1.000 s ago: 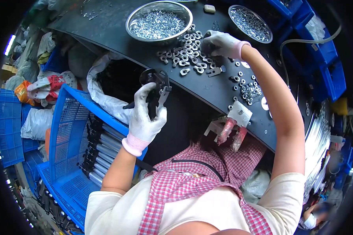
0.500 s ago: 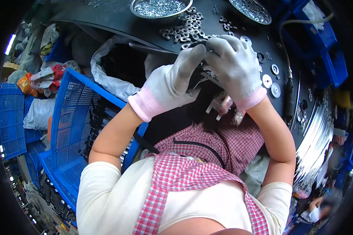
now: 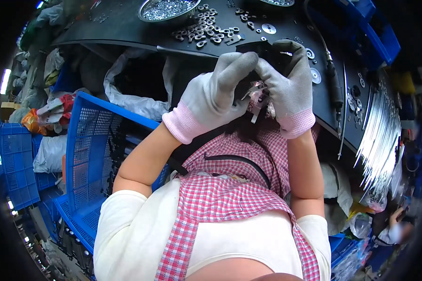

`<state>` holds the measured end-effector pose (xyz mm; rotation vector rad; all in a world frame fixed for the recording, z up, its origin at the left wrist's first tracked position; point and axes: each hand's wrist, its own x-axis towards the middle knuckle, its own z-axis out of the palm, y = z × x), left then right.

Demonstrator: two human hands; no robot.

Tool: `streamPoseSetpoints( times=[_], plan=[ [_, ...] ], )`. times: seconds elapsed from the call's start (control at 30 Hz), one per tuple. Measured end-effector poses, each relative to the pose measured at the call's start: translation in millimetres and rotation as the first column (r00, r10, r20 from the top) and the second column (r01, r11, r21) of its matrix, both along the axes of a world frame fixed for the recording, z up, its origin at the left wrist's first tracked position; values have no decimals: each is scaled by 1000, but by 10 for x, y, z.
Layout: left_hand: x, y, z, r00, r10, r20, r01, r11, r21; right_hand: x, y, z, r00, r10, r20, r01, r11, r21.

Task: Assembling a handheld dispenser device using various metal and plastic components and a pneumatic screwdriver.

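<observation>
My gloved left hand (image 3: 215,91) is closed, its thumb and fingers pressed round a dark piece that mostly hides behind them. Fingertip to fingertip with it, my gloved right hand (image 3: 293,91) has its fingers curled over another part of the dark thing; the kind of thing cannot be made out. Below the hands shows a shiny metal bracket-like part (image 3: 256,100), partly covered by the gloves. Just beyond the fingers, on the black table, lies a flat slotted metal plate (image 3: 235,40).
Ring-ended metal parts (image 3: 206,28) lie scattered before a steel bowl (image 3: 168,20) of small hardware. Right of my hands are metal discs (image 3: 315,76), a corded hand tool (image 3: 334,86) and a sheaf of thin rods (image 3: 380,136). A blue crate (image 3: 77,154) stands at my left.
My right hand has turned, and its fingers now curl up and farther apart at the dark piece. The whole view has shifted, and the slotted plate now shows beyond my hands.
</observation>
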<state>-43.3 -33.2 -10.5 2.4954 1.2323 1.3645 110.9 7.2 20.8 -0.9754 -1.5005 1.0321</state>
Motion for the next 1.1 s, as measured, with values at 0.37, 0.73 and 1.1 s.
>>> streamPoseSetpoints(
  times=[0.37,0.73,1.1],
  plan=[
    [256,14,-151,989,-61,135,61,998,4,110,-105,-191,949,-13,-315,5,1000,-24],
    [568,39,-159,943,-122,309,64,979,193,213,-359,-73,838,-16,-545,-2,1000,-31],
    [418,43,-418,902,-58,428,135,979,-153,3358,662,-513,-104,-385,917,791,527,311]
  ],
)
